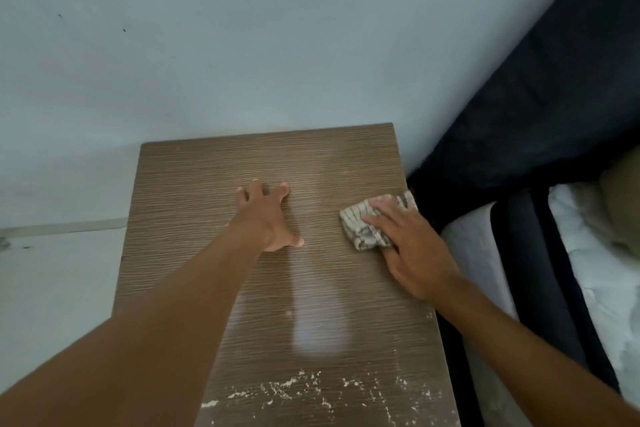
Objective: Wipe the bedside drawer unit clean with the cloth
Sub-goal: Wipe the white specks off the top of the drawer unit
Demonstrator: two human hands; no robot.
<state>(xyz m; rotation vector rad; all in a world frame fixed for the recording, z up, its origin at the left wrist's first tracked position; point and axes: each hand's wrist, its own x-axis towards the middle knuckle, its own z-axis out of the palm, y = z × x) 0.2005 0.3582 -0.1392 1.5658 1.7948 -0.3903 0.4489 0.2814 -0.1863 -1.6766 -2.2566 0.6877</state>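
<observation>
Wiping the top is in hand: the right hand [412,253] presses flat, fingers straight, on the striped cloth [363,225] at the drawer unit's [242,163] right edge, while the left hand [270,218] braces mid-top, fingers spread, holding nothing. Next, I'd judge, sweep toward the white flecks [304,388] near its front edge

One left hand [268,218], one right hand [410,253]; one cloth [363,224]; one drawer unit [207,180]; one mattress [599,253].

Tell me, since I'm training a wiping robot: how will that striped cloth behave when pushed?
The striped cloth looks crumpled into folds, so probably floppy and light. Pressed under the right hand, it likely slides on the drawer unit top, though loose corners may bunch or drag.
</observation>
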